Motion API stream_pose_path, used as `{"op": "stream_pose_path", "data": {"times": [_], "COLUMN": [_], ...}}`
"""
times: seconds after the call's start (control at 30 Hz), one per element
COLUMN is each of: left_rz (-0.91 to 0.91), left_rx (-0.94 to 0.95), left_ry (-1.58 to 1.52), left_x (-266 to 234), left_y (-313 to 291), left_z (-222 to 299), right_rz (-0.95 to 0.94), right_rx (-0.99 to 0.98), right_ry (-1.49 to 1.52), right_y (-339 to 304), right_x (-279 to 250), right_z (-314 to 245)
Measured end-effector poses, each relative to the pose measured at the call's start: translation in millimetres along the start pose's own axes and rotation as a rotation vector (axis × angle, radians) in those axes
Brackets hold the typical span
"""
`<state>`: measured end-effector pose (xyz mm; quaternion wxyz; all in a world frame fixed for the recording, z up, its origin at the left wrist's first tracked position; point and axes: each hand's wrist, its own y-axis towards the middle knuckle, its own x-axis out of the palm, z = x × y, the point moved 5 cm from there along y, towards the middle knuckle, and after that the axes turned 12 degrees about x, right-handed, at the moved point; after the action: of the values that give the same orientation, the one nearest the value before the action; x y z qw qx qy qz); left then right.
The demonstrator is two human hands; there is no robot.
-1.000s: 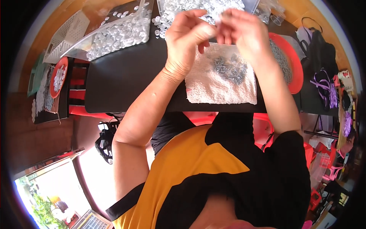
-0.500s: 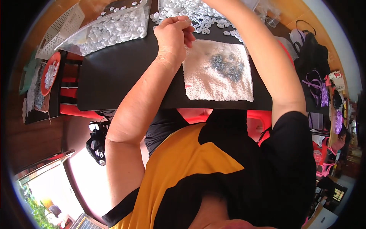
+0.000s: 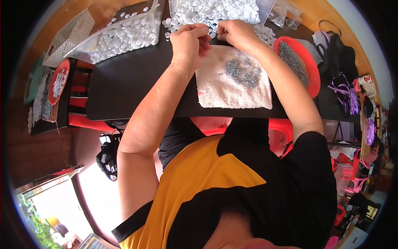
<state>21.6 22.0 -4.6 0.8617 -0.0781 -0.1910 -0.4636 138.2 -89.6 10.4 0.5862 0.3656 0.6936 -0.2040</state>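
Observation:
Over the far side of the table, my left hand is closed, thumb against the curled fingers; whatever it holds is too small or hidden to name. A short gap away, my right hand has its fingers bent and drawn together, and anything in them is hidden. Small white oval plastic pieces lie loose between and beyond the two hands. Below them a pale towel is spread on the black table, bearing a pile of small thin grey metal pieces.
A clear bin of white pieces stands at the far left, another clear container behind my hands. Right of my right forearm sits a red basin of thin grey pieces. A red bowl of white pieces is at far left.
My right hand has come back from the far edge of view to beside my left hand. The red basin at the right now shows. My left hand stays closed, almost in place.

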Motion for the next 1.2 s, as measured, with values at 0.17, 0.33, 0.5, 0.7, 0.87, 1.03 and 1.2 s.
{"op": "stream_pose_path", "data": {"times": [0.17, 0.33, 0.5, 0.7, 0.87, 1.03, 1.2], "left_rz": [-0.021, -0.005, -0.008, -0.015, -0.008, -0.048, -0.079], "left_rx": [-0.028, -0.028, -0.024, -0.006, -0.014, -0.029, -0.020], "left_ry": [0.039, 0.053, 0.017, -0.004, -0.003, 0.029, 0.088], "left_x": [3, 1, 1, 1, 0, -2, -3], "left_y": [-1, -1, 1, 2, 2, 2, 4], "left_z": [0, 2, 0, 2, 1, 1, -1], "right_rz": [0.023, 0.017, -0.024, -0.009, -0.149, -0.171, -0.100], "right_rx": [0.032, 0.067, 0.082, 0.081, 0.102, 0.101, 0.090], "right_ry": [0.036, 0.043, 0.043, 0.104, 0.101, 0.007, 0.121], "right_y": [2, 2, 7, 5, 18, 17, 12], "right_x": [2, 1, 0, -1, 2, 0, -3], "right_z": [3, 3, 1, -3, -2, -6, -3]}}
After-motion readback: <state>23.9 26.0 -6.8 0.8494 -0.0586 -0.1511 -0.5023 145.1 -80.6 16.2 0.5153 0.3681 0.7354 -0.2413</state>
